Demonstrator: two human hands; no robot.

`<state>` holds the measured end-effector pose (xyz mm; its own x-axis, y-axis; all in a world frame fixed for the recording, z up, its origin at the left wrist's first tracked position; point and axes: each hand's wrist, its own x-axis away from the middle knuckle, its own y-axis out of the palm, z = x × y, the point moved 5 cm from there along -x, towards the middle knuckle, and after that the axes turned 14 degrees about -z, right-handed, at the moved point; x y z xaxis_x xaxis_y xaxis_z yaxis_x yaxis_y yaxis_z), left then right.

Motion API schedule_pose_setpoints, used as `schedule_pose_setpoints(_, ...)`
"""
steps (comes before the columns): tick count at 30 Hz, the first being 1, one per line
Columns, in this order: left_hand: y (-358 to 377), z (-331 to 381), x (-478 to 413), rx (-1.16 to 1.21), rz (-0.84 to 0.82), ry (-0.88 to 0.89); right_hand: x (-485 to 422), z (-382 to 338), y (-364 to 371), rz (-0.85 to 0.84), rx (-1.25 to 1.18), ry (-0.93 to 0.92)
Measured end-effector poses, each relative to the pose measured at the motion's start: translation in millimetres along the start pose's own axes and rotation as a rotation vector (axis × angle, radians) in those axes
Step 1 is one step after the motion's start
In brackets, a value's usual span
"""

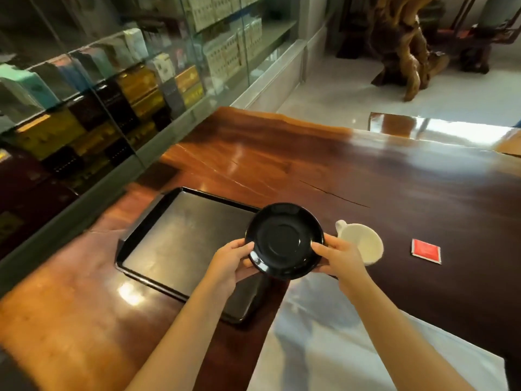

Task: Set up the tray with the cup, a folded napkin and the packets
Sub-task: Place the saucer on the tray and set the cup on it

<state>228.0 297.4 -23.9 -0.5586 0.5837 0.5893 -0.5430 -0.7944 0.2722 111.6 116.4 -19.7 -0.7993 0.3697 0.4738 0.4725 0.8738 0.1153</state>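
A black saucer [284, 241] is lifted above the right end of the black tray [169, 244]. My left hand [229, 263] grips its left rim and my right hand [341, 259] grips its right rim, thumbs on top. The tray lies on the wooden table with nothing on its grey floor. A white cup [362, 244] stands on the table just right of the saucer, partly hidden behind my right hand. A red packet [425, 251] lies flat further right. No napkin is in view.
The glossy wooden table [310, 165] stretches back and to the right. A glass display case [98, 88] full of boxes runs along the left side. A carved wooden root piece [406, 46] stands on the tiled floor beyond.
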Motion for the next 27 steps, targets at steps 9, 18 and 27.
schedule_pose_setpoints(9, -152.4, 42.9, -41.1, 0.004, 0.304, 0.0, -135.3, 20.8, 147.5, -0.059, 0.014, 0.09)
schedule_pose_setpoints(18, -228.8, 51.8, -101.0, -0.046, 0.4, 0.021, -221.4, 32.0, 206.7, 0.005, 0.347, 0.044)
schedule_pose_setpoints(27, -257.4, 44.6, -120.1, -0.202, 0.388, 0.111, -243.8, 53.8, 217.9, 0.023, 0.46, -0.068)
